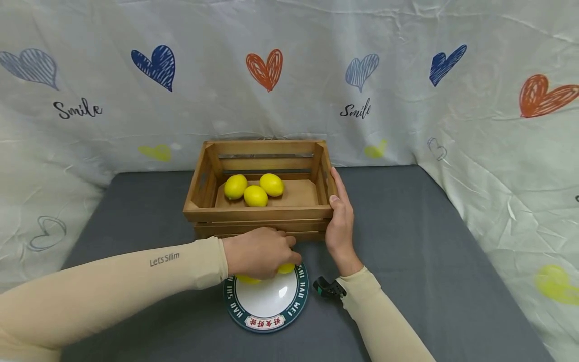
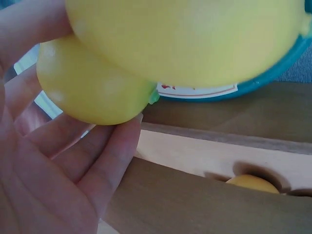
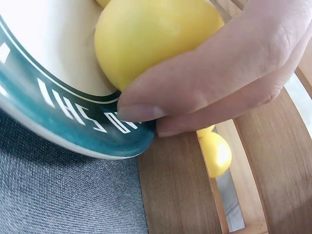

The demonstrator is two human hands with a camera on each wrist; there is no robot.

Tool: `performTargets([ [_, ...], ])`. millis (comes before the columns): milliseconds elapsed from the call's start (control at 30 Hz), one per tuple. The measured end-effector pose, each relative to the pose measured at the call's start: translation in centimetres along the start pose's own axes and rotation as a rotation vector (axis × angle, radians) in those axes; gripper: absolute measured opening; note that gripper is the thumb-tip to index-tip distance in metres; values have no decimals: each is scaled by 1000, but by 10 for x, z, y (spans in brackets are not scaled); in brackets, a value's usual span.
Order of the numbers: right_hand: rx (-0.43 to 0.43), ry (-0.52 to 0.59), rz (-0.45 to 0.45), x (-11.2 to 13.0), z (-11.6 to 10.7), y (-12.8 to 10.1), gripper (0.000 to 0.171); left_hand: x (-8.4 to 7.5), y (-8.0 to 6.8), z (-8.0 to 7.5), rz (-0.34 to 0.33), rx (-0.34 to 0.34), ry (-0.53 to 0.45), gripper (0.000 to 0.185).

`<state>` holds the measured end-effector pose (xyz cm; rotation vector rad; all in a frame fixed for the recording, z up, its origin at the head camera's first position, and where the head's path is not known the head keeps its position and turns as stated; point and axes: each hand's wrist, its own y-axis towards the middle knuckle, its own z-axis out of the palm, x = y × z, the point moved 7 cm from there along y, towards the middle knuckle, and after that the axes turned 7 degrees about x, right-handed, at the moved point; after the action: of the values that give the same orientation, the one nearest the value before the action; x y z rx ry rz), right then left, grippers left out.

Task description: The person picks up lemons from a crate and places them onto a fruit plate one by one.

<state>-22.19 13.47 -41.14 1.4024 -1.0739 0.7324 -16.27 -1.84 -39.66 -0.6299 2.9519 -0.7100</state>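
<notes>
Lemons [image 1: 248, 278] lie on the plate [image 1: 267, 306] at the table's near edge, under the left hand [image 1: 260, 252], whose fingers curl over them in a grip. Directly beyond stands the wooden crate [image 1: 260, 213], the right hand [image 1: 340, 221] flat against its right wall, fingers straight and holding nothing.

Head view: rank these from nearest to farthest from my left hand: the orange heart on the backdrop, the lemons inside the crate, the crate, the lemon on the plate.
1. Lemon on the plate: under the left hand, held in its fingers.
2. Crate: its front boards are just beyond the fingertips.
3. Lemons inside the crate: behind the front wall, on the floor.
4. Orange heart: high on the backdrop, far behind.
</notes>
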Motion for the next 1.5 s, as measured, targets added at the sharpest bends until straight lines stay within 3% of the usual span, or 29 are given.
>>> performTargets([
  [400, -3, 2, -2, 1, 0, 0, 63, 2, 3, 4, -37, -9, -6, 36],
  [600, 0, 2, 2, 0, 0, -1, 63, 1, -4, -2, -42, 17, -37, 45],
  [733, 0, -6, 2, 0, -1, -2, 64, 2, -16, -21, -17, 40, -116, 57],
  [933, 4, -18, 7, 0, -1, -2, 65, 12, -45, -71, 2, 3, -285, 56],
  [1067, 1, -21, 11, -1, -2, -2, 64, 29, -56, -102, 2, -87, -319, 51],
  [1233, -3, -12, 6, -2, -4, -2, 62, 62, -51, -124, -40, -169, -348, 46],
  [1367, -6, 1, 5, -2, -4, -2, 63, 88, -37, -123, -128, -145, -305, 47],
  [1500, -10, 14, -4, -1, -2, -3, 64, 113, -20, -108, -209, -76, -272, 49],
])
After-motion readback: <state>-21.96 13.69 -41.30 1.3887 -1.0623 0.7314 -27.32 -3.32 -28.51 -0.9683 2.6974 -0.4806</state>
